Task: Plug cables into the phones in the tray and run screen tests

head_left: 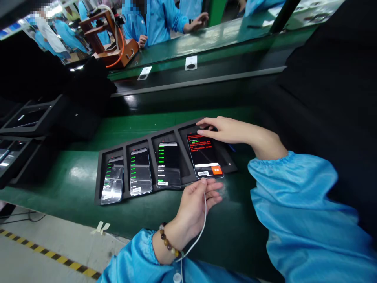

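Observation:
A black tray lies on the green conveyor belt and holds several phones with lit screens. The rightmost phone shows red text and an orange button. My right hand rests on that phone's top end, fingers curled over its edge. My left hand pinches the plug of a white cable at the phone's bottom edge; the cable runs back along my wrist, which wears a bead bracelet. The other phones show green text.
More black trays sit at the left on the belt. A second green belt runs beyond, with white tags on its side and a wooden fixture. People in blue coats stand behind it. A floor with a yellow-black stripe lies below left.

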A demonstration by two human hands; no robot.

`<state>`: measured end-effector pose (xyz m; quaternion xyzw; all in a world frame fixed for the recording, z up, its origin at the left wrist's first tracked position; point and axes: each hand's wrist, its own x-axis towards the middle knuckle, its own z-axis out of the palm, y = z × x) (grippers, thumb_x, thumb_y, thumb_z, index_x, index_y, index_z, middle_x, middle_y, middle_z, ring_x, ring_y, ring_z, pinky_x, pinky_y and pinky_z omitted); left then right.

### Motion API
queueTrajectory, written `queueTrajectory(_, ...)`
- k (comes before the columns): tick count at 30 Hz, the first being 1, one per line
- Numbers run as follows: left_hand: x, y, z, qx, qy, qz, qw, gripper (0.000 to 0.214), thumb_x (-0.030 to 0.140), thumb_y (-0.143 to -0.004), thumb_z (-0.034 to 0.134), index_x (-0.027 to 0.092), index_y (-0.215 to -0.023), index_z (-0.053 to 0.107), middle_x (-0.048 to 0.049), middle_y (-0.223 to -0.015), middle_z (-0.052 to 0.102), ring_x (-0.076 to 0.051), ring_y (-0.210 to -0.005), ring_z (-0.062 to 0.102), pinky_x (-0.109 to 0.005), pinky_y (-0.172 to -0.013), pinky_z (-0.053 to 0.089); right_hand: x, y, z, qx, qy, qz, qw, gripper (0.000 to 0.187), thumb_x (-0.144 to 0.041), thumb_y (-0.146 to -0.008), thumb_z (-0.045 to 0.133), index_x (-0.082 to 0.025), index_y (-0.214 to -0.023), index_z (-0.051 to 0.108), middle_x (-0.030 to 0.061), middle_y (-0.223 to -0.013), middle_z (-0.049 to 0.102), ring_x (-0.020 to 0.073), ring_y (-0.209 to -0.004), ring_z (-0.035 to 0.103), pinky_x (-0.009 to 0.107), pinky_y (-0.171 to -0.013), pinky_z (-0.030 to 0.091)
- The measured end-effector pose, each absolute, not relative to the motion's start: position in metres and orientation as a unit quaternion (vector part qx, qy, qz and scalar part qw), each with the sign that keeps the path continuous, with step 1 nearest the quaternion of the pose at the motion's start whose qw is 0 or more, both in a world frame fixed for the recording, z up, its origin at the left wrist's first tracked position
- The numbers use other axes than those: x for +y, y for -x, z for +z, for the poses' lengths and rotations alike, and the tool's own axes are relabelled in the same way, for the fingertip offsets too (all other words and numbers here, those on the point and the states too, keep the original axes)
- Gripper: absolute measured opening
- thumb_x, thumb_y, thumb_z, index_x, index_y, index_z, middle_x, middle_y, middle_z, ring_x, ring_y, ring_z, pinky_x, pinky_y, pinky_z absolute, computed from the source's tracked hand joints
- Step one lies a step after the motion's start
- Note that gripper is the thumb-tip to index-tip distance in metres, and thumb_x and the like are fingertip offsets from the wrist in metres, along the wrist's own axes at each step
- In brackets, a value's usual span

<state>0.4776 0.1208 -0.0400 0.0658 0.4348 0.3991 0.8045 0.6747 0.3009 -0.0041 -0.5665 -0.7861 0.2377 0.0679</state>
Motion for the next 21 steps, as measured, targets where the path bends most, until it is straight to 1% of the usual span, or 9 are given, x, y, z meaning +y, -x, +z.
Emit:
queueTrajectory(2,0.123,-0.475,-0.039,0.437,-0.071,0.385,0.810,0.046,0.040,-0.078,0.100,0.004,-0.099,0.080,-0.0164,-0.100,0.079,-0.013,-0.072,0.064,-0.029,-0.079,0.057,0.297,-0.680,-0.004,-0.784,0.578,0.216,0.064,0.087,-0.082,-0.092,0.055,-0.028,-0.161,0.056,0.0146,-0.150,0.065,0.0430,-0.139,0.059,0.057,-0.113,0.050)
queueTrajectory(4,0.123,-0.473,-0.039,0.434,-0.075,0.375,0.815,0.047,0.040,-0.079,0.100,0.004,-0.101,0.080,-0.0160,-0.100,0.079,-0.014,-0.074,0.065,-0.029,-0.080,0.056,0.291,-0.682,-0.005,-0.777,0.592,0.212,0.030,0.115,-0.088,-0.075,0.071,-0.030,-0.171,0.042,0.0173,-0.163,0.053,0.0490,-0.146,0.052,0.063,-0.114,0.049)
queueTrajectory(6,0.123,-0.472,-0.040,0.430,-0.076,0.371,0.820,0.048,0.040,-0.077,0.100,0.004,-0.103,0.080,-0.0155,-0.100,0.078,-0.015,-0.076,0.065,-0.029,-0.080,0.056,0.285,-0.678,-0.005,-0.773,0.592,0.228,-0.019,0.144,-0.086,-0.058,0.085,-0.031,-0.177,0.026,0.0186,-0.172,0.041,0.0529,-0.152,0.045,0.068,-0.119,0.044)
queueTrajectory(8,0.122,-0.471,-0.042,0.423,-0.078,0.371,0.823,0.049,0.039,-0.075,0.100,0.004,-0.104,0.080,-0.0151,-0.099,0.078,-0.015,-0.077,0.065,-0.029,-0.080,0.056,0.280,-0.669,-0.006,-0.767,0.595,0.233,-0.056,0.157,-0.083,-0.049,0.091,-0.034,-0.179,0.018,0.0190,-0.177,0.033,0.0557,-0.157,0.036,0.071,-0.124,0.036)
queueTrajectory(10,0.121,-0.470,-0.044,0.415,-0.082,0.372,0.826,0.049,0.038,-0.075,0.100,0.005,-0.104,0.080,-0.0147,-0.099,0.078,-0.015,-0.078,0.065,-0.029,-0.081,0.056,0.276,-0.661,-0.006,-0.751,0.615,0.229,-0.074,0.162,-0.078,-0.044,0.097,-0.036,-0.179,0.018,0.0195,-0.179,0.027,0.0594,-0.160,0.027,0.074,-0.126,0.030)
queueTrajectory(13,0.122,-0.468,-0.046,0.405,-0.087,0.371,0.831,0.044,0.037,-0.077,0.097,0.005,-0.104,0.081,-0.0140,-0.099,0.077,-0.016,-0.079,0.065,-0.030,-0.082,0.056,0.276,-0.658,-0.006,-0.740,0.628,0.230,-0.071,0.161,-0.077,-0.044,0.098,-0.036,-0.179,0.019,0.0214,-0.179,0.026,0.0614,-0.160,0.025,0.075,-0.124,0.030)
queueTrajectory(16,0.123,-0.467,-0.045,0.403,-0.088,0.370,0.832,0.043,0.036,-0.076,0.096,0.006,-0.103,0.081,-0.0137,-0.100,0.076,-0.016,-0.081,0.064,-0.030,-0.083,0.055,0.278,-0.664,-0.003,-0.774,0.591,0.222,-0.041,0.150,-0.087,-0.058,0.085,-0.030,-0.179,0.017,0.0221,-0.174,0.037,0.0535,-0.158,0.036,0.069,-0.126,0.031)
queueTrajectory(18,0.123,-0.467,-0.042,0.403,-0.092,0.370,0.832,0.047,0.038,-0.073,0.098,0.007,-0.103,0.081,-0.0134,-0.100,0.075,-0.017,-0.084,0.065,-0.030,-0.084,0.055,0.278,-0.668,0.000,-0.787,0.576,0.219,-0.024,0.142,-0.088,-0.065,0.078,-0.027,-0.179,0.019,0.0209,-0.169,0.045,0.0488,-0.155,0.043,0.065,-0.128,0.032)
queueTrajectory(21,0.120,-0.464,-0.036,0.401,-0.108,0.363,0.834,0.058,0.041,-0.067,0.101,0.007,-0.109,0.079,-0.0129,-0.101,0.075,-0.018,-0.089,0.067,-0.031,-0.088,0.056,0.278,-0.670,0.006,-0.783,0.582,0.221,-0.022,0.134,-0.087,-0.069,0.075,-0.027,-0.178,0.024,0.0199,-0.162,0.053,0.0489,-0.151,0.048,0.063,-0.124,0.038)
